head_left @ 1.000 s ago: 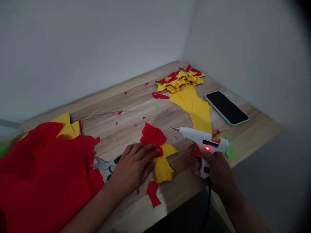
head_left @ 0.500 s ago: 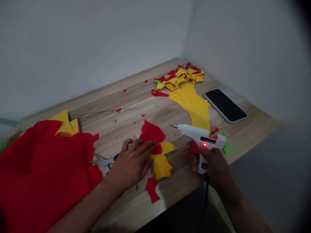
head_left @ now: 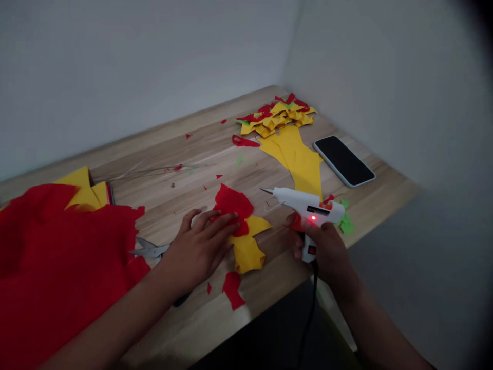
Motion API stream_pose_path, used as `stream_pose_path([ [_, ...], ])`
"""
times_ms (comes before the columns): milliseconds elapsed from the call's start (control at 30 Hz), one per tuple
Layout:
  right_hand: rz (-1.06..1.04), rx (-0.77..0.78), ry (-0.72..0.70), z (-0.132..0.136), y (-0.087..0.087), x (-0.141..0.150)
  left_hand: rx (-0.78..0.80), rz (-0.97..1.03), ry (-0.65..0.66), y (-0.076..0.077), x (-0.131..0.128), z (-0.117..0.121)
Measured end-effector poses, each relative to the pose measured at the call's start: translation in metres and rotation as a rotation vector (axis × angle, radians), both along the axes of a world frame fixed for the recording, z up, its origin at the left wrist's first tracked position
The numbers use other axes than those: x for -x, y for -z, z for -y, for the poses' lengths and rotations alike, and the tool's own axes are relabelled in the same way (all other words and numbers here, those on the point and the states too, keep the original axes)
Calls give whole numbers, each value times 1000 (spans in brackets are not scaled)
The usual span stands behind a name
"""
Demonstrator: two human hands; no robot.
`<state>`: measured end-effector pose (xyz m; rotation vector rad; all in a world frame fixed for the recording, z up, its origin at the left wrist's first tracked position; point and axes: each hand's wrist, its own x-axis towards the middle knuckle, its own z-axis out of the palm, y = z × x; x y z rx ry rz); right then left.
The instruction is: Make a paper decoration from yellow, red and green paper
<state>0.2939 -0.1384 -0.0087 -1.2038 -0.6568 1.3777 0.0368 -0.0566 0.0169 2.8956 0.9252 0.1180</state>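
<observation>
My left hand (head_left: pixel 198 246) lies flat on a wooden table (head_left: pixel 215 154), its fingers pressing the edge of a red paper cutout (head_left: pixel 232 204) that overlaps a yellow paper cutout (head_left: pixel 247 246). My right hand (head_left: pixel 322 245) grips the handle of a white hot glue gun (head_left: pixel 308 210) with a red light lit. The gun's nozzle points left, a short way right of the red cutout and apart from it. Its black cord (head_left: pixel 308 318) drops off the table's front edge.
A big red paper sheet (head_left: pixel 57 267) covers the left, with yellow sheets (head_left: pixel 82 190) behind it. Scissors (head_left: pixel 148 249) lie partly under my left wrist. A heap of yellow and red scraps (head_left: pixel 277 117), a long yellow piece (head_left: pixel 302 162) and a dark phone (head_left: pixel 343 160) lie at the far right.
The view has shifted, so everything sits a little left and higher in the picture. Both hands keep their hold; the glue gun nozzle stays right of the red cutout.
</observation>
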Motion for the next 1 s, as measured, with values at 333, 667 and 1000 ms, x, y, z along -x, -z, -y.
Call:
stream_pose_path([
  [333,-20,-51,6,2,1,0,-7,25,28,0,-1,-4],
  [667,-93,-109,45,0,3,1,-97,21,49,4,0,-1],
  [1000,-52,-97,50,-1,4,2,-73,-85,113,-6,-4,-5],
])
